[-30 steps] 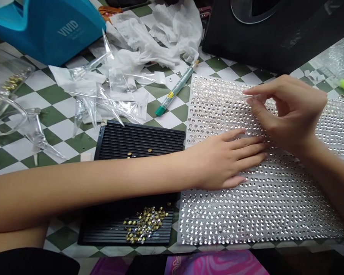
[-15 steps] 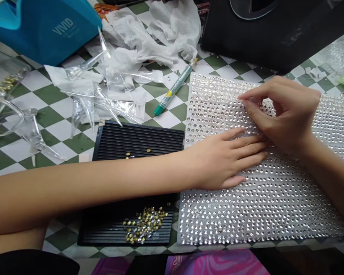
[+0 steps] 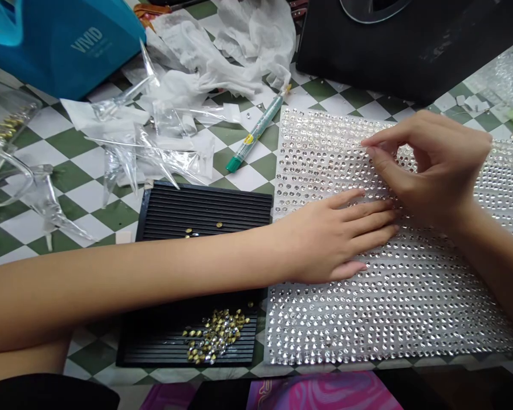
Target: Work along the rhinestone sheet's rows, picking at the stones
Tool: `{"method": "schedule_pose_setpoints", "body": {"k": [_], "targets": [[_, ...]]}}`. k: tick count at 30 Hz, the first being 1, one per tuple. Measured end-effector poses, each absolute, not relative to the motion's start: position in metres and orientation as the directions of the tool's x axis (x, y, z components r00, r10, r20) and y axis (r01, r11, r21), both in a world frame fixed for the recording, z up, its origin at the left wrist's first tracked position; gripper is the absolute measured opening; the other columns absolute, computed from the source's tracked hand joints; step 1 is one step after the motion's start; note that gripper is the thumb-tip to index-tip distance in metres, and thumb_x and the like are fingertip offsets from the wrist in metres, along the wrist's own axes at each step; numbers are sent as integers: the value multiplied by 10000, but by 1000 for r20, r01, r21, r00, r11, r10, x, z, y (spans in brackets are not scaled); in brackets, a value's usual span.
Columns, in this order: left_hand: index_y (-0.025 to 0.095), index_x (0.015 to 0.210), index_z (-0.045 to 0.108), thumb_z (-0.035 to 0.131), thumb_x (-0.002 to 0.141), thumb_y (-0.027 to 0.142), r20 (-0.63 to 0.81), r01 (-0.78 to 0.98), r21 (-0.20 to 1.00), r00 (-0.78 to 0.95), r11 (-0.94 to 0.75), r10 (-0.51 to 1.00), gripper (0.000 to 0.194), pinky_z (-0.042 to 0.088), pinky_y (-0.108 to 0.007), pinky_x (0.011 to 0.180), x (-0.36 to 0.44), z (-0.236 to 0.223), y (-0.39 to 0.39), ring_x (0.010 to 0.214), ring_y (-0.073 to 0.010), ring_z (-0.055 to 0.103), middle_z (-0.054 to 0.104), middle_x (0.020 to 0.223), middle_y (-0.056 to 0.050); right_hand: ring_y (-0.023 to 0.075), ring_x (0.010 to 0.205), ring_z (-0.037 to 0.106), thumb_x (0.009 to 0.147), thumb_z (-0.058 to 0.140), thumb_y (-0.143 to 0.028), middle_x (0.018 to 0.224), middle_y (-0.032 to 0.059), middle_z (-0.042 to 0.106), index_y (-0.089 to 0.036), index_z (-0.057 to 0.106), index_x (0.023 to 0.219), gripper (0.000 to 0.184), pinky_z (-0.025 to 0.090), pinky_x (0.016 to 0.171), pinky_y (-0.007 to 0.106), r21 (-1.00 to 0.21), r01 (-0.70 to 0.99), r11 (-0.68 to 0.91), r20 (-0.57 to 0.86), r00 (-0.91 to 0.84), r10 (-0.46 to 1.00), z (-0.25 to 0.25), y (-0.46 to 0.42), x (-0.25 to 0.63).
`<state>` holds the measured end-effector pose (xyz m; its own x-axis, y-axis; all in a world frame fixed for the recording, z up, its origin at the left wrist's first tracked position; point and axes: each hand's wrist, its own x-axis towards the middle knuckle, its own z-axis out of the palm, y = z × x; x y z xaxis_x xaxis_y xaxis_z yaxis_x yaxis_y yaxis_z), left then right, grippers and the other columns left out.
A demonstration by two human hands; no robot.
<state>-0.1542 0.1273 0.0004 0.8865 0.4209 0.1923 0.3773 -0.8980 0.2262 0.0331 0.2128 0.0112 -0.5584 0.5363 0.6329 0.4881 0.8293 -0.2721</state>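
while loose stones (image 3: pixel 220 333) lie on the black tray (image 3: pixel 205 205), the left hand (image 3: pixel 325 245) stays flat, fingers apart, on the shiny sheet (image 3: pixel 346 324). past it, the right hand (image 3: pixel 436 165) pinches finger and thumb together, a bit further right than just before, so work seems to stay on the far rows (image 3: pixel 316 128). i can't tell what it pinches.

Tray (image 3: pixel 205 208) left of rhinestone sheet (image 3: pixel 367 319), perhaps touching; pen (image 3: pixel 256 134) behind tray.

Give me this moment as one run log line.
left hand: flat on rhinestone-studded sheet | right hand: pinch-shaped over sheet, hold unclear | loose stones: on black tray
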Motion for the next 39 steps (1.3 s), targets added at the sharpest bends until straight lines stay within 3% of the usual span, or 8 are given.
{"method": "schedule_pose_setpoints", "body": {"k": [7,26,35,39], "targets": [[119,1554,519,465,1047,446,247,374,239,869,-896,428,606,326,-412,1279,-154,-1,127,1551,-233,403,460,1645,-102,132,544,597,789,732,-76,613,-11,652,-208,724,824,137,460,524,280,-245,497,832,649,-553,522,14,215,37],[113,1571,492,438,1055,442,224,368,226,882,-902,415,614,325,-437,1284,-154,-1,128,1558,-234,391,445,1654,-95,152,539,602,753,727,-67,603,-7,652,-239,720,806,180,454,528,311,-250,501,829,663,-536,523,14,218,44],[107,1575,478,350,1082,406,227,369,203,883,-907,410,591,310,-457,1286,-157,0,127,1555,-232,395,450,1654,-84,160,523,613,830,709,-218,601,-4,677,-261,693,751,92,494,538,334,-308,590,746,609,-481,631,12,214,44],[114,1580,475,364,1081,412,218,372,204,884,-905,413,591,300,-445,1293,-157,1,128,1558,-225,389,446,1656,-78,139,548,609,814,691,-122,617,-1,668,-231,710,798,112,474,533,309,-301,543,783,602,-529,598,12,214,45]]}}
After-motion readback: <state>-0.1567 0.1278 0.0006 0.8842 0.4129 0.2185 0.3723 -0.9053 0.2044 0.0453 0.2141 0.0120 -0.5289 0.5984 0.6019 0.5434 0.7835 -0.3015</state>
